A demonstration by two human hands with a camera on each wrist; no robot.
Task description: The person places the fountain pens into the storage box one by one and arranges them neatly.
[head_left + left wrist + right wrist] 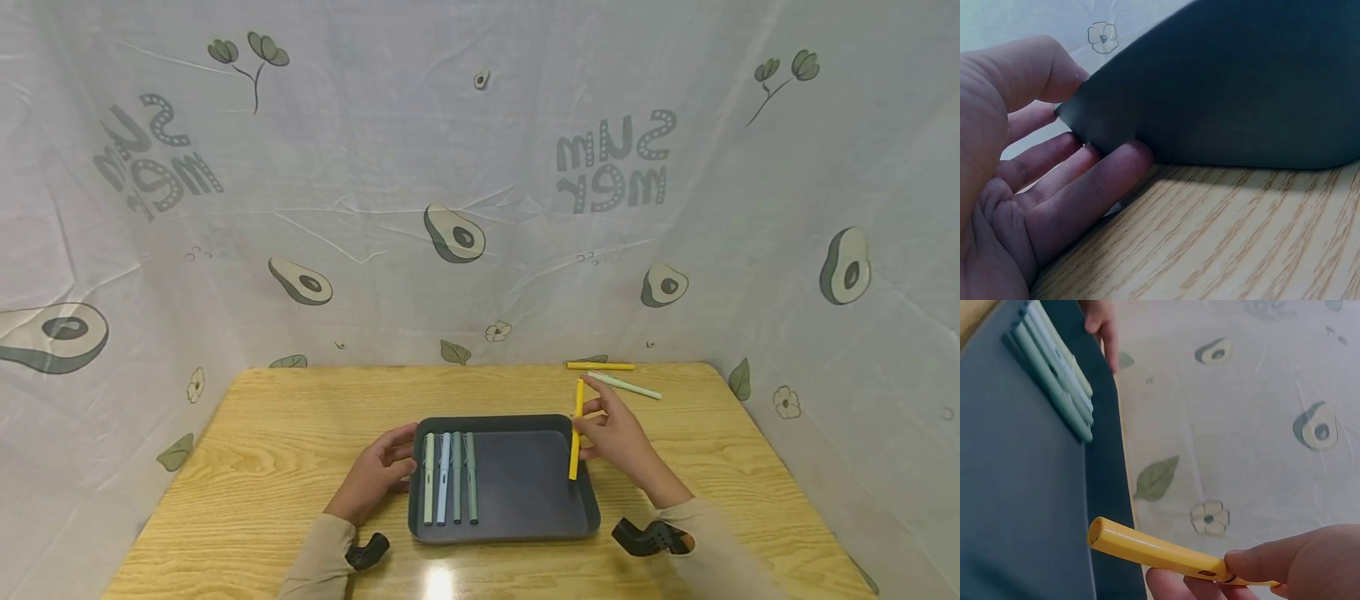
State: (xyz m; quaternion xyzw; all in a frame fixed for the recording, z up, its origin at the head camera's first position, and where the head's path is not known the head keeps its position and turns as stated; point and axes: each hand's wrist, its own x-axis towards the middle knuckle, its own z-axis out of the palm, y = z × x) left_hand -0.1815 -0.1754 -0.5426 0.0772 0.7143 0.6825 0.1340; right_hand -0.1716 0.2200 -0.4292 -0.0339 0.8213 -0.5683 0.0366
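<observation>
The slim yellow plastic pen (pixel 1157 550) looks smooth and glossy. The dark grey rectangular plastic tray (pixel 525 487) has a matt finish. The light brown wood-grained surface (pixel 300 425) shows a bright shine. The white printed hanging sheet (pixel 390 125) looks creased and slightly shiny.

A slim, bright yellow pen (pixel 576 433) shows at the right edge of a rectangular tray (pixel 521 487), whose walls are dark blue-green and floor slate grey. From the tray's left edge inward come a slim pale green pen (pixel 428 492), a slim light blue pen (pixel 442 492), a slim grey-green pen (pixel 457 487) and its matching grey-green neighbour (pixel 472 487). Near the far right corner of the honey-coloured, wood-grained table (pixel 247 500) are a plain yellow pen (pixel 600 366) and a slim pale mint pen (pixel 625 385). The whitish cloth backdrop (pixel 375 125) bears grey-green avocados, leaves, flowers and lettering.
</observation>
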